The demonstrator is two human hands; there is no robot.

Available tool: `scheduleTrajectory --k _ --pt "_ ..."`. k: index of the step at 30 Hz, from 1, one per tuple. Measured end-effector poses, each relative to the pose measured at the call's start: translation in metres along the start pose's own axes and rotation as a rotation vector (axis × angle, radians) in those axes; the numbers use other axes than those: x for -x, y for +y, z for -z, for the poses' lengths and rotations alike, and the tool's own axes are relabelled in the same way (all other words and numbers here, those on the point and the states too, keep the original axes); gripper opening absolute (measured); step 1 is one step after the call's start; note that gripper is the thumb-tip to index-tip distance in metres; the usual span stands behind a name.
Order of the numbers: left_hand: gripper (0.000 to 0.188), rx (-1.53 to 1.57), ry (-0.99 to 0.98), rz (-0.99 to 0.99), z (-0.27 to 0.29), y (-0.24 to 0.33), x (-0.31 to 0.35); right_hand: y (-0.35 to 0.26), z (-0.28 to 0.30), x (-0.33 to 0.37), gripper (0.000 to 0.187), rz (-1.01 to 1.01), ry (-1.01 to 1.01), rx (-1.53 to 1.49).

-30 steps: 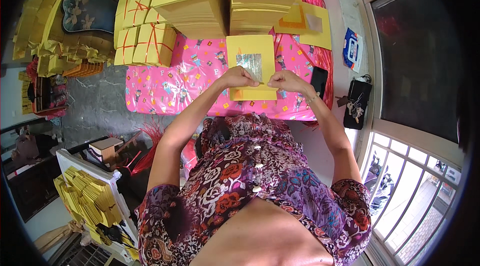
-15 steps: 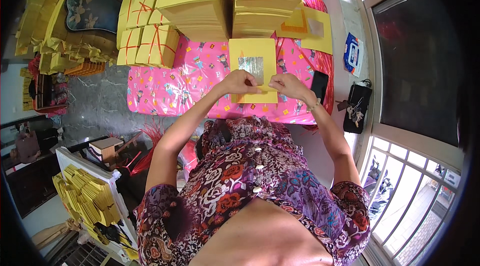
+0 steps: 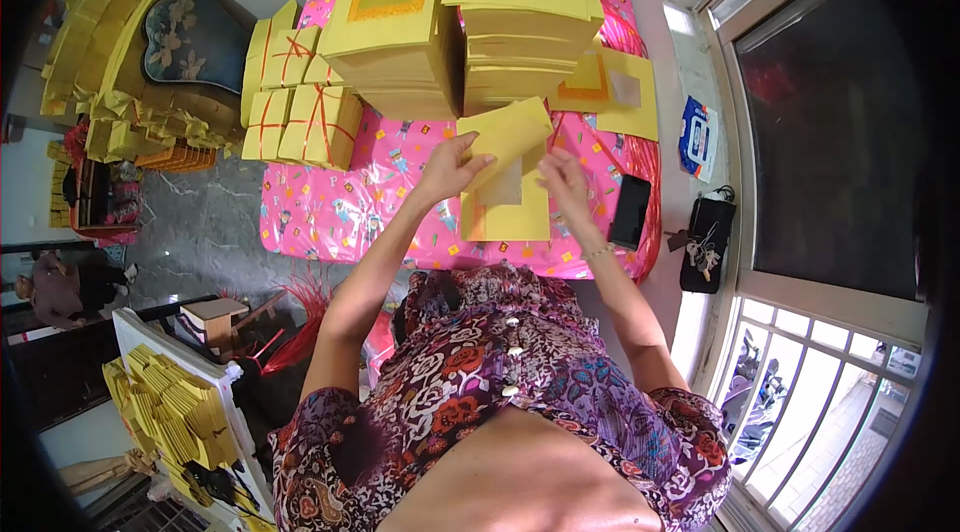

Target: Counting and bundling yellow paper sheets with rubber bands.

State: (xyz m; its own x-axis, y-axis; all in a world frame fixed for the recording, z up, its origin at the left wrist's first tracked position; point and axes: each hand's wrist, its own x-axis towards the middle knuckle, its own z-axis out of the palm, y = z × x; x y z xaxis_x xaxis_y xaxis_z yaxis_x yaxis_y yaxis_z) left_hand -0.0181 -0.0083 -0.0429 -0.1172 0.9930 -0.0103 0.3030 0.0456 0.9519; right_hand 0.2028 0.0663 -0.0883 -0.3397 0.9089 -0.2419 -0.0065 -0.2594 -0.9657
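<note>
Raised yellow paper (image 3: 512, 135): above the front part of the pink-covered counter (image 3: 340, 232), tilted over the far part of a flat yellow sheet (image 3: 510, 225); whether the two are joined cannot be told.
Left hand (image 3: 449, 170): its grip is closed on the raised paper's left side, probably to keep it lifted clear of the silver square (image 3: 508, 192) beneath.
Right hand (image 3: 566, 184): blurred at the paper's right side, fingers loosely bent; whether its grip has hold of anything cannot be told. Standing opposite the left, it seems placed to steady or guide that side.
Tall stacks: the gold-panelled stack (image 3: 393, 32) and silver-panelled stack (image 3: 525, 7) stand just beyond, apparently for easy reach.
Tied bundles (image 3: 322, 127): red ties cross them, likely keeping the paper together.
Phone (image 3: 629, 212): near the right forearm, seemingly set aside from the paper.
</note>
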Motion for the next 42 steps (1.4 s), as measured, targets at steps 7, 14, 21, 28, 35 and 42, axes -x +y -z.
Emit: scheduleTrajectory --k 7,14,21,28,35,42 --pt "0.026 0.422 -0.041 0.137 0.000 -0.004 -0.006 -0.005 -0.050 -0.022 0.056 0.017 -0.290 -0.387" --pt "0.038 0.068 0.159 -0.007 -0.007 -0.011 0.005 -0.015 -0.052 -0.020 0.049 0.139 -0.255 -0.121" --pt "0.069 0.203 0.381 -0.217 -0.034 -0.027 0.012 -0.017 -0.037 -0.008 0.054 0.287 -0.303 0.145" --pt "0.062 0.262 0.228 -0.217 -0.048 -0.048 0.021 -0.011 -0.031 -0.005 0.053 0.343 -0.335 0.275" --pt "0.068 0.323 0.362 -0.216 -0.048 -0.015 0.026 0.002 -0.031 -0.007 0.051 0.286 -0.326 0.168" --pt "0.065 0.383 0.510 -0.031 -0.055 0.019 0.002 0.002 -0.032 -0.007 0.054 0.282 -0.294 0.186"
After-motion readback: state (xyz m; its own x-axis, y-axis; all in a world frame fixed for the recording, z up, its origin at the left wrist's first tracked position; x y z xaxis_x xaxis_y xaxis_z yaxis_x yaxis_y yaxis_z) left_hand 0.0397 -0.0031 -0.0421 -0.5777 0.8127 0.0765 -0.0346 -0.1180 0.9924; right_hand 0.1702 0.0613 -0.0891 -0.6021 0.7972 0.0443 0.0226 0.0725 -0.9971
